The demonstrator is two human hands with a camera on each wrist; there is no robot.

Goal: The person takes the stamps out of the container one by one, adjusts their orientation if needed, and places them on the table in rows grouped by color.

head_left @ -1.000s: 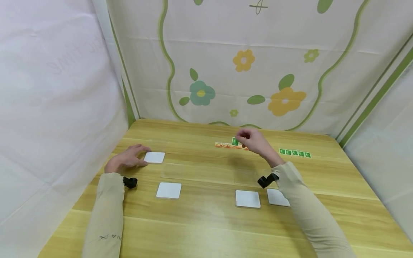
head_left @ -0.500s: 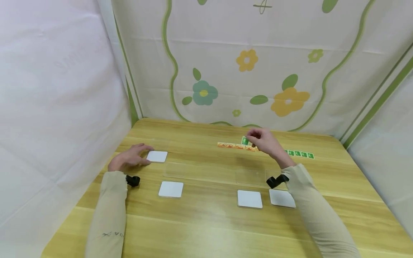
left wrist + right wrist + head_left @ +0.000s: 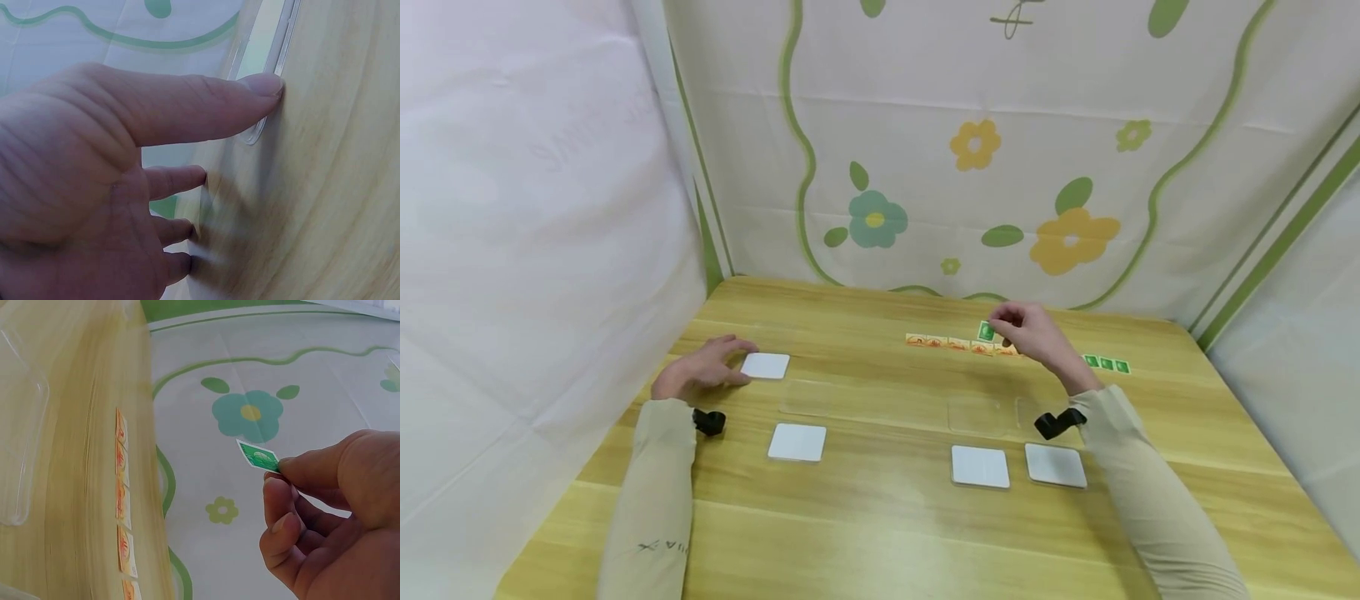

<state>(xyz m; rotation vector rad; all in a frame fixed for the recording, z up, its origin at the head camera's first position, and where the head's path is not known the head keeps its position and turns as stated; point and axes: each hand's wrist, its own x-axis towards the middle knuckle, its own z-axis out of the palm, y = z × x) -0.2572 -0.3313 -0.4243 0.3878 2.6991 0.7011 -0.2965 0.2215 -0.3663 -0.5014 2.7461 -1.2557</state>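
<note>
My right hand point(image 3: 1033, 332) pinches a small green stamp point(image 3: 986, 331) between thumb and forefinger. In the right wrist view the stamp point(image 3: 257, 456) has a white border and is held up off the table. Just below it in the head view lies a row of orange stamps point(image 3: 957, 343), partly hidden by the hand at its right end. My left hand point(image 3: 706, 367) rests beside a white card point(image 3: 765, 366) at the table's left. The left wrist view shows the thumb point(image 3: 206, 103) touching the card's clear case point(image 3: 253, 134), with the other fingers extended to the table.
More green stamps point(image 3: 1107, 364) lie in a row to the right, partly behind the right wrist. White cards point(image 3: 797, 442) point(image 3: 980, 467) point(image 3: 1056, 465) lie nearer me. Clear flat cases point(image 3: 807, 397) point(image 3: 977, 416) are on the wooden table point(image 3: 865, 533). A printed cloth point(image 3: 917, 192) stands behind.
My right hand has moved rightward along the orange row with the green stamp, uncovering more orange stamps. The left hand has stayed by the white card. The view has shifted slightly.
</note>
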